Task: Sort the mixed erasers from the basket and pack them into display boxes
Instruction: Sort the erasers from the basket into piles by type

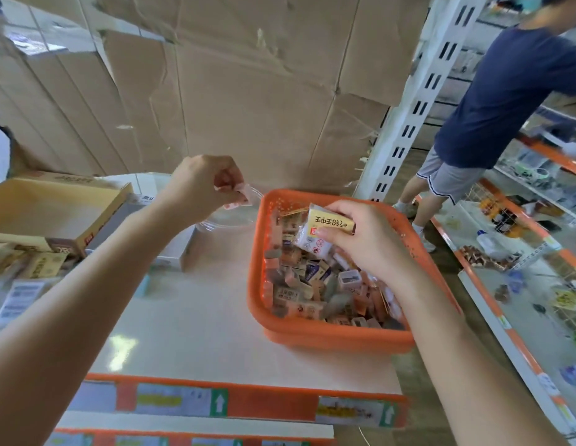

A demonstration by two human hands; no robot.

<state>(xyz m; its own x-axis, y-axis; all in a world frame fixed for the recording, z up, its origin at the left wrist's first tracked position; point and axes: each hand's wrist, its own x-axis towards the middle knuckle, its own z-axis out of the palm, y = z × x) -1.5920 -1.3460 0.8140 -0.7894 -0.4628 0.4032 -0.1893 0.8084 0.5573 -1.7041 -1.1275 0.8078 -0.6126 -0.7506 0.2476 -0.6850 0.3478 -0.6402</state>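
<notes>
The right hand (370,243) pinches a wrapped eraser (325,230) above the orange basket (331,336), its yellow label upside down and its white end tilted down toward the heap of mixed erasers. The left hand (203,185) grips a pink eraser (240,196) over a clear tub (228,217). An open display box (54,204) stands far left, with bare counter (199,317) between it and the basket.

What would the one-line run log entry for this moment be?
phase: sorting | left hand: pinches small pink eraser over clear container | right hand: holds wrapped eraser above orange basket
</notes>
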